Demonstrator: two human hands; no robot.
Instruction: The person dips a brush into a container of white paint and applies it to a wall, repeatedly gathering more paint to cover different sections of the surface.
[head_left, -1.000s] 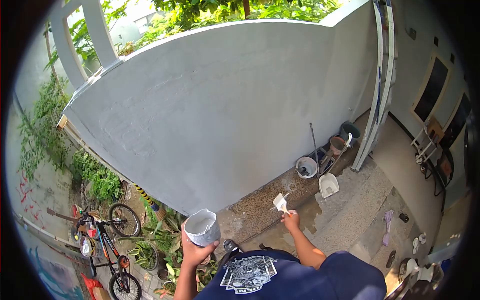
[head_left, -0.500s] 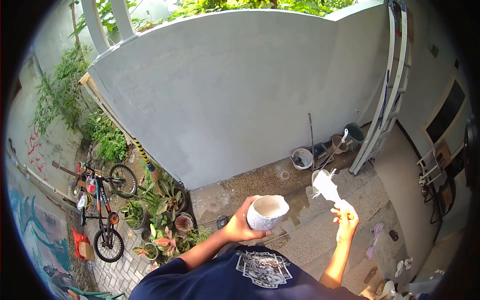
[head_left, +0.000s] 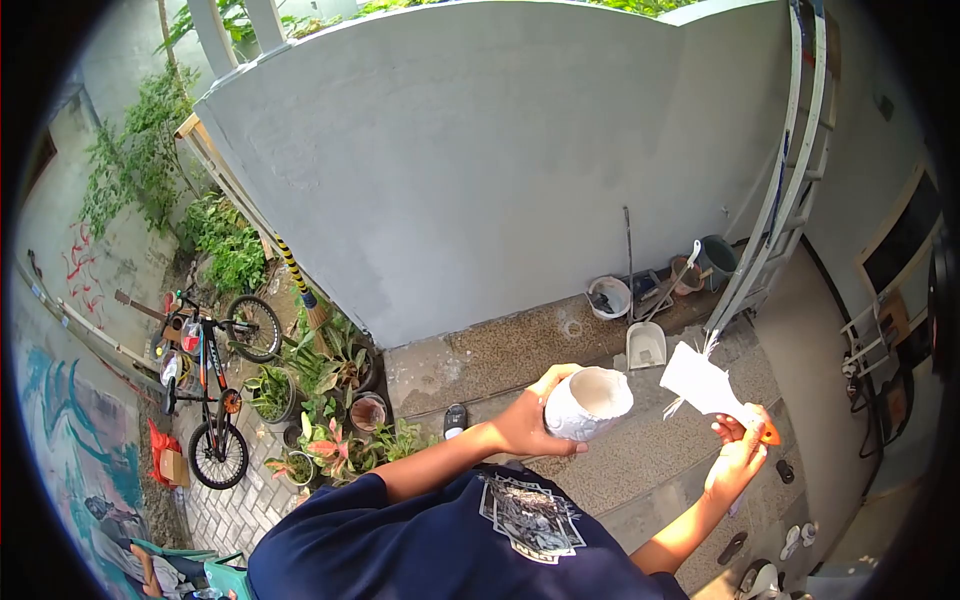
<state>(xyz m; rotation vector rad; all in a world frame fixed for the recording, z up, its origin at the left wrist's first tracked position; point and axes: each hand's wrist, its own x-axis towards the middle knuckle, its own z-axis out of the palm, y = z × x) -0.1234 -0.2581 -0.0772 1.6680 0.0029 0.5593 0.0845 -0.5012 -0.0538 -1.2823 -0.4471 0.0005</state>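
While the left hand (head_left: 535, 418) grips a whitish cup (head_left: 588, 403), the right hand (head_left: 738, 450) holds a paint-covered brush (head_left: 708, 382). Gray wall's (head_left: 480, 180) right behind.

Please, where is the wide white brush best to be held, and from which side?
I would grip the brush by its narrow handle, coming from the orange end, where the right hand holds it. The broad head looks coated white, and stray bristles stick out at its corners.

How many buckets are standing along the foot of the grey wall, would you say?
3: the white bucket at the left, the reddish bucket in the middle, and the dark green bucket nearest the ladder. Others may be hidden behind it.
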